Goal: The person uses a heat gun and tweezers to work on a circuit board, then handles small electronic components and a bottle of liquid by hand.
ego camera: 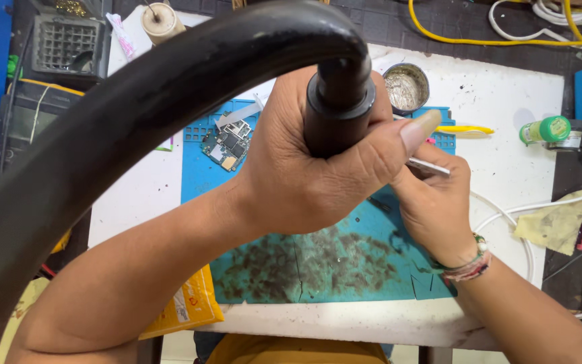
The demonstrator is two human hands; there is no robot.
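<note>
My left hand [304,168] had its grip clamped tight around the black handle [337,111] of the hot-air tool, fingers wrapped round it and the thumb laid along its side, with the thick black hose [136,114] arching up and away to my left. My right hand [432,202] sat just beside and below it, its grip pinched together on thin metal tweezers [429,166], whose tips were hidden behind my left hand. Both hands hung over the blue work mat [318,263], scorched dark along its near edge, which lay on the white counter [506,94]. A small circuit board [227,143] rested on the mat's far left part, well clear of my hands. A round metal tin [405,87] stood just beyond the mat.
</note>
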